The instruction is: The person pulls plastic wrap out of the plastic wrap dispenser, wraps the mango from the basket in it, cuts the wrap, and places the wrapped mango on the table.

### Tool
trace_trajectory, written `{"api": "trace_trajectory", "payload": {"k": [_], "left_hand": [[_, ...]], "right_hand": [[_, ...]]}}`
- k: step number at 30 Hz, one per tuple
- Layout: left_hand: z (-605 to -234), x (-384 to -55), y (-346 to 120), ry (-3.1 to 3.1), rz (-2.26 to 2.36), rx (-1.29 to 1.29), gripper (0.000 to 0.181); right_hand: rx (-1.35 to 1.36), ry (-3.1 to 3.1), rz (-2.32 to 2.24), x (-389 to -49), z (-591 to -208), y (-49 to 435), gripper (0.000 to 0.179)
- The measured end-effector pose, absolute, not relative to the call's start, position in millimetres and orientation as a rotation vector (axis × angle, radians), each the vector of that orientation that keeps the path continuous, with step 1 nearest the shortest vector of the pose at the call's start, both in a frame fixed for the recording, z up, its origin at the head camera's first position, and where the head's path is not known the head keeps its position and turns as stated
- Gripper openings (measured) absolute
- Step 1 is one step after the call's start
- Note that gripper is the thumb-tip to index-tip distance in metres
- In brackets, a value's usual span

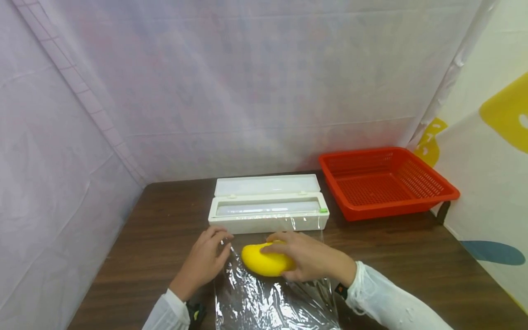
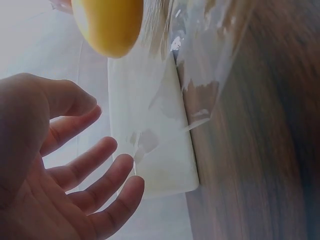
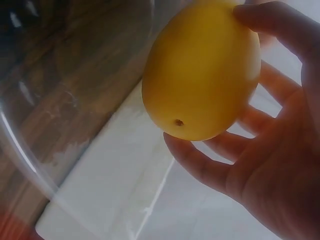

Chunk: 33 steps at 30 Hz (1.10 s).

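Head view, right hand (image 1: 306, 256) gripping yellow fruit (image 1: 264, 263), plain-fronted white box (image 1: 255, 225)

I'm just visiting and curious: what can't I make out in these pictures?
- Yellow fruit: its right end is partly covered by the right hand in the head view; the left wrist view's top edge cuts it off.
- Clear film: its near end is cut off by the head view's bottom edge.
- Green piece on the white box: too small in the head view to identify.
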<state>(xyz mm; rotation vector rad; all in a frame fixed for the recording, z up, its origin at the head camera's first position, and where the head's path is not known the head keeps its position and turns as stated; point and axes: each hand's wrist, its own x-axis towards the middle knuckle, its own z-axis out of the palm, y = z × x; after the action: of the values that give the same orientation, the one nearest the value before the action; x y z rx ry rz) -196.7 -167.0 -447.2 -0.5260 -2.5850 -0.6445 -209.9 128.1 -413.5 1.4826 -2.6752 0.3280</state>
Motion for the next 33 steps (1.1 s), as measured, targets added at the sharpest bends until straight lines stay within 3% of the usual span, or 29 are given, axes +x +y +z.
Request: {"api": "trace_trajectory", "payload": {"k": [14,26,33], "left_hand": [[-447,-197,-165,-2.6,-0.648,-0.543,0.02],[-446,-192,-154,-2.529,-0.692,-0.725,0.019],[-446,-186,-143,-2.584,-0.714,-0.866,0.044]], "right_hand": [[1.476,-2.728,0.309,-212,-427,126,0.071],[1.411,-2.786,0.423,-214,-428,128,0.093],[1.413,-2.782,0.451,-216,-433,129,0.102]]}}
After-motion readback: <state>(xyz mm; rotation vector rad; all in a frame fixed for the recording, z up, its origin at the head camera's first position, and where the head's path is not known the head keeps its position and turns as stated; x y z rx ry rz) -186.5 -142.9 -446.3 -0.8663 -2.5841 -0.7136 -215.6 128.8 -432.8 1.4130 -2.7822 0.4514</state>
